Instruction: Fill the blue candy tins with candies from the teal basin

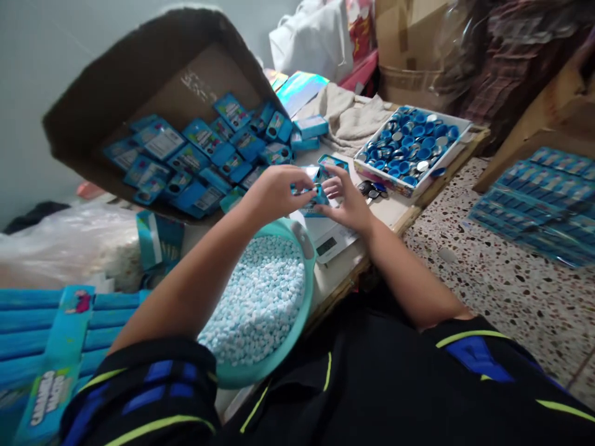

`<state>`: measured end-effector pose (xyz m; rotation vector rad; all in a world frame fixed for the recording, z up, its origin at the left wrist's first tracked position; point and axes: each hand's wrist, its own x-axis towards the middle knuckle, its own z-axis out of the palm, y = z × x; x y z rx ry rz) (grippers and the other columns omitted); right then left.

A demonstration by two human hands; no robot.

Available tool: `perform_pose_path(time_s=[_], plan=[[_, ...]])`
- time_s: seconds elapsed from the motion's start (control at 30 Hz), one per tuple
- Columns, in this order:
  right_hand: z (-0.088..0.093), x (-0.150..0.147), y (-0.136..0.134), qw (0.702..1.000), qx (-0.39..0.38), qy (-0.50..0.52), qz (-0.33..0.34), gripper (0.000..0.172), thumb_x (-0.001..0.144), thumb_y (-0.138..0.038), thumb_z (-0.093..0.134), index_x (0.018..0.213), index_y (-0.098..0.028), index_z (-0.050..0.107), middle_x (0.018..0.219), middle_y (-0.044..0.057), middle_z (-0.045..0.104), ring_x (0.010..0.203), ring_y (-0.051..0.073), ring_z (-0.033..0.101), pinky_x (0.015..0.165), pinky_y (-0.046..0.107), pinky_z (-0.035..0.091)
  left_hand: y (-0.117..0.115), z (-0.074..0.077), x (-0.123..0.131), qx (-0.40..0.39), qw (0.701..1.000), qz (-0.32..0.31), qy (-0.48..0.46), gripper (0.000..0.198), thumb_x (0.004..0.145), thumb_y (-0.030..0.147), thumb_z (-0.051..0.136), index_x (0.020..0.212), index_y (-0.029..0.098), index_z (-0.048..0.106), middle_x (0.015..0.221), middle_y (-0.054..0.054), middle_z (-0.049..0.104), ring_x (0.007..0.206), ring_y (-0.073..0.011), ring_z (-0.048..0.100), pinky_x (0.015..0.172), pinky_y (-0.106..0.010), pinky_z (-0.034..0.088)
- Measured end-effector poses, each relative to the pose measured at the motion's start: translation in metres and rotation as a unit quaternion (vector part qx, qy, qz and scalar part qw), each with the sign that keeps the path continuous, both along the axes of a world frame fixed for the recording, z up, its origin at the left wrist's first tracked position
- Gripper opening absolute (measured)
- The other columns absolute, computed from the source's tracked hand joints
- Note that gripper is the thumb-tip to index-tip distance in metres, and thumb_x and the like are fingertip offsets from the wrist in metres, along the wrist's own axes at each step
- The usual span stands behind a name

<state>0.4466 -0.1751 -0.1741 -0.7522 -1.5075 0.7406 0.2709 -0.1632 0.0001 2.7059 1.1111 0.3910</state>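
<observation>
Above a digital scale point(327, 248), my left hand point(282, 189) and my right hand point(348, 199) meet at a small blue box point(315, 199). The left fingers pinch at its top. From the other side, my right fingers curve round it. Fine detail between the fingertips is partly hidden. Under my left forearm stands a turquoise basin point(304, 303) of small pale blue and white candies point(267, 291). Just beyond my right hand is a white tray point(458, 139) of blue caps point(409, 145), some with silvery faces.
A tilted cardboard carton point(139, 68) holds several blue boxes point(199, 142). Keys point(372, 189) lie beside the tray, a cloth point(341, 114) behind. Blue packs point(46, 347) lie at lower left; wrapped packs point(542, 204) sit right, past the table edge point(418, 201).
</observation>
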Motion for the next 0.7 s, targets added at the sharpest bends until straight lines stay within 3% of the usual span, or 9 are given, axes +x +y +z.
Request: perform_pose_path(time_s=[0.07,0.13,0.23,0.3,0.37,0.47,0.53,0.6,0.7], plan=[[0.001,-0.001,0.001,1.0,0.004,-0.001,-0.001,0.098,0.08,-0.064,0.083,0.161,-0.033,0.037,0.115,0.006,0.073,0.095,0.024,0.074,0.083,0.042,0.064,0.002,0.007,-0.004,0.002,0.999,0.014,0.029,0.026,0.09,0.04,0.072,0.102,0.018,0.081,0.094,-0.007,0.079,0.085,-0.0195,0.071,0.085,-0.033,0.055],[0.002,-0.002,0.001,1.0,0.008,-0.004,0.001,0.095,0.081,-0.061,0.083,0.16,-0.033,0.038,0.114,0.005,0.073,0.096,0.024,0.074,0.084,0.042,0.064,-0.009,0.022,-0.011,0.021,0.995,0.074,0.064,0.034,0.091,0.042,0.073,0.114,0.018,0.081,0.109,-0.01,0.079,0.094,-0.0232,0.072,0.089,-0.036,0.056],[0.001,0.0,-0.003,1.0,0.016,-0.021,0.01,0.089,0.083,-0.059,0.082,0.158,-0.033,0.041,0.116,0.005,0.072,0.096,0.024,0.073,0.085,0.043,0.065,-0.047,0.045,-0.029,0.05,0.973,0.201,0.103,0.039,0.097,0.043,0.068,0.125,0.018,0.077,0.125,-0.013,0.076,0.101,-0.0265,0.072,0.094,-0.039,0.056],[0.0,0.002,-0.005,0.999,0.022,-0.036,0.018,0.088,0.084,-0.058,0.081,0.159,-0.034,0.042,0.12,0.006,0.07,0.1,0.025,0.071,0.088,0.044,0.065,-0.08,0.05,-0.045,0.057,0.956,0.269,0.106,0.04,0.102,0.043,0.063,0.13,0.016,0.074,0.128,-0.013,0.074,0.105,-0.0269,0.071,0.098,-0.04,0.056],[-0.001,0.005,-0.007,0.998,0.021,-0.053,0.025,0.09,0.084,-0.059,0.081,0.161,-0.036,0.041,0.127,0.006,0.068,0.107,0.025,0.07,0.092,0.045,0.065,-0.11,0.041,-0.064,0.052,0.944,0.309,0.107,0.043,0.103,0.045,0.062,0.133,0.016,0.07,0.133,-0.015,0.072,0.12,-0.0302,0.068,0.111,-0.045,0.051],[-0.001,0.01,-0.007,0.996,0.013,-0.079,0.035,0.092,0.084,-0.063,0.079,0.164,-0.039,0.039,0.138,0.006,0.065,0.115,0.026,0.068,0.096,0.045,0.065,-0.134,0.007,-0.095,-0.013,0.921,0.368,0.124,0.053,0.101,0.048,0.063,0.141,0.012,0.063,0.148,-0.024,0.062,0.145,-0.0379,0.053,0.127,-0.055,0.037],[0.001,0.012,-0.009,0.995,0.015,-0.089,0.037,0.091,0.085,-0.067,0.077,0.164,-0.039,0.039,0.142,0.007,0.064,0.116,0.026,0.068,0.097,0.046,0.065,-0.135,-0.019,-0.114,-0.118,0.9,0.388,0.162,0.064,0.101,0.05,0.061,0.147,0.006,0.059,0.153,-0.029,0.055,0.149,-0.0431,0.047,0.127,-0.059,0.035],[0.003,0.014,-0.01,0.994,0.017,-0.103,0.036,0.09,0.086,-0.07,0.074,0.163,-0.038,0.041,0.147,0.007,0.062,0.115,0.026,0.068,0.097,0.047,0.065,-0.129,-0.036,-0.127,-0.208,0.886,0.355,0.212,0.069,0.101,0.054,0.057,0.148,0.005,0.059,0.152,-0.03,0.053,0.147,-0.0471,0.045,0.123,-0.062,0.038],[0.005,0.015,-0.011,0.992,0.004,-0.123,0.031,0.09,0.088,-0.075,0.071,0.163,-0.036,0.041,0.15,0.009,0.061,0.114,0.027,0.068,0.095,0.046,0.066,-0.118,-0.044,-0.136,-0.232,0.884,0.311,0.26,0.069,0.1,0.06,0.056,0.145,0.009,0.064,0.148,-0.027,0.053,0.142,-0.0498,0.044,0.118,-0.065,0.041]])
